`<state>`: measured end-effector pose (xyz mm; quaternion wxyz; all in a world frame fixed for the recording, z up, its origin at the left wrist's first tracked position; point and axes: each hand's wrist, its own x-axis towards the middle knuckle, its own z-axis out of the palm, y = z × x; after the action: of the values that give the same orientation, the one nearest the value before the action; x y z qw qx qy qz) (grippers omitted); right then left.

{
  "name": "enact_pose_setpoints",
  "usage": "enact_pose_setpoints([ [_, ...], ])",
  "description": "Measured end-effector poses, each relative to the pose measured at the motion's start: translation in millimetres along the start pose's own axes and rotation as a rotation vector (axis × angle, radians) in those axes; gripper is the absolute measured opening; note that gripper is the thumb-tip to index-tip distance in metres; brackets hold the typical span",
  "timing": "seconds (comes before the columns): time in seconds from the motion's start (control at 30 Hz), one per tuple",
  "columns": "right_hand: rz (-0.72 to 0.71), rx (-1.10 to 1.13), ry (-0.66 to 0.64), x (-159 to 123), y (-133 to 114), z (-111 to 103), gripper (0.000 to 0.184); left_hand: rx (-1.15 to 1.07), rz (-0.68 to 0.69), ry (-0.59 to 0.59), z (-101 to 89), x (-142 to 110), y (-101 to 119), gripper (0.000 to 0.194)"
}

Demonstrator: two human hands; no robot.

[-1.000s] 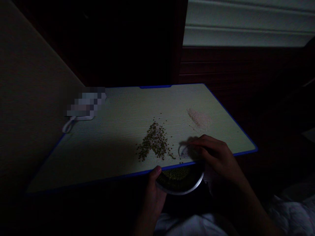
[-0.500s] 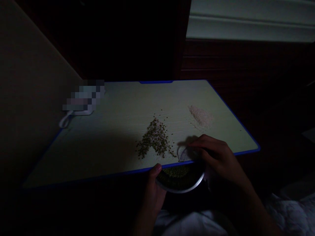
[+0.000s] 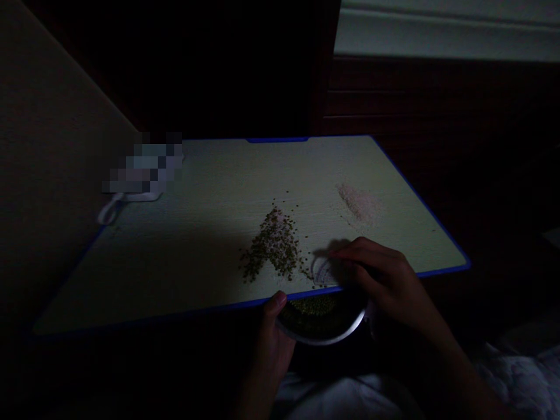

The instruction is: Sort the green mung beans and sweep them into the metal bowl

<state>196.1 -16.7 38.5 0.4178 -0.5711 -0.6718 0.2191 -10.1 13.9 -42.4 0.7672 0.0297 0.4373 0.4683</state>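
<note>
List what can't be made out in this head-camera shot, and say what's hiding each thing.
Head view only:
Small curved pale item: partly covered by the right hand, so its kind is unclear.
Metal bowl, held by the left hand: far side hidden by the blue table edge, lower part dark.
White object: pixelated.
Pale pink pile: grains too small to identify.

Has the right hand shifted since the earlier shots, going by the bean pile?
Yes, slightly: the right hand has moved left, closer to the green bean pile on the board.
</note>
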Motion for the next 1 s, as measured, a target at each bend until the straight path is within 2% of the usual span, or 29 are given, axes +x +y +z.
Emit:
enact_pose_setpoints([
  [0.33,-0.006,0.024,-0.053,1.7,-7.3,4.5,0.037,0.003,-0.003,0.014,0.1,0.2,0.0,0.063],
  [0.5,-0.020,0.029,-0.056,-3.5,-6.5,-1.9,0.034,0.002,0.001,-0.004,-3.7,0.5,-2.1,0.066],
  [0.57,-0.005,0.022,-0.032,-6.6,-2.6,-8.6,0.031,-0.004,0.003,-0.008,-4.7,0.9,-2.6,0.071],
  [0.7,0.105,-0.034,0.161,-11.8,4.1,-22.1,0.024,-0.006,0.003,-0.003,-4.3,0.4,-2.6,0.074],
  [0.77,0.143,-0.065,0.210,-13.9,3.5,-23.8,0.023,0.008,0.013,-0.011,-3.8,-0.6,-2.4,0.073],
  [0.93,0.080,-0.093,0.120,-19.2,-0.4,-13.7,0.026,0.040,0.023,0.013,-3.8,-0.6,-2.4,0.077],
  [1.0,0.091,-0.119,0.143,-20.5,1.4,-10.2,0.027,0.047,0.015,0.002,-3.7,0.1,-2.3,0.077],
])
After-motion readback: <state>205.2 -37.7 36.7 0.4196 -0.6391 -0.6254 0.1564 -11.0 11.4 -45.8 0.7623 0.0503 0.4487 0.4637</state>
